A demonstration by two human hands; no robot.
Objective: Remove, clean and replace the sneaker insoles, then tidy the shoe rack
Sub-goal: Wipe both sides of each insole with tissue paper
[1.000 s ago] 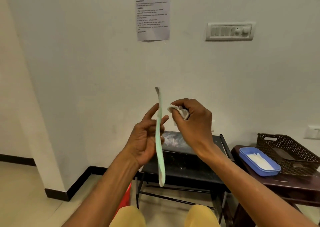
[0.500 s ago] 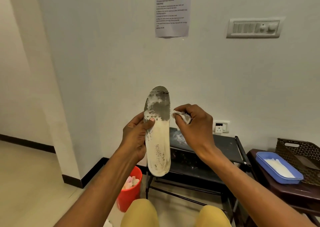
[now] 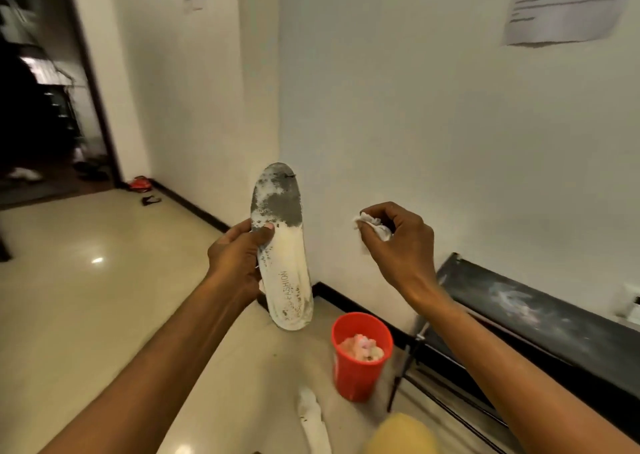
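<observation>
Above the floor, left hand (image 3: 239,259) grips a grey-stained white insole (image 3: 282,245); right hand (image 3: 398,242) pinches a crumpled wipe (image 3: 372,226).

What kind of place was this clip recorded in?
Probably a home hallway or entry area: a polished tile floor, a low black shoe rack against the white wall, and loose footwear near a dark doorway.

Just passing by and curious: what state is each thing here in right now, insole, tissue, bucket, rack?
Insole, held upright by the left hand, toe end grey, the rest whitish.
Tissue, crumpled, pinched in the right hand, apart from the insole.
Red bucket, upright on the floor, partly filled with crumpled scraps.
Rack, top smeared with white dust.
</observation>
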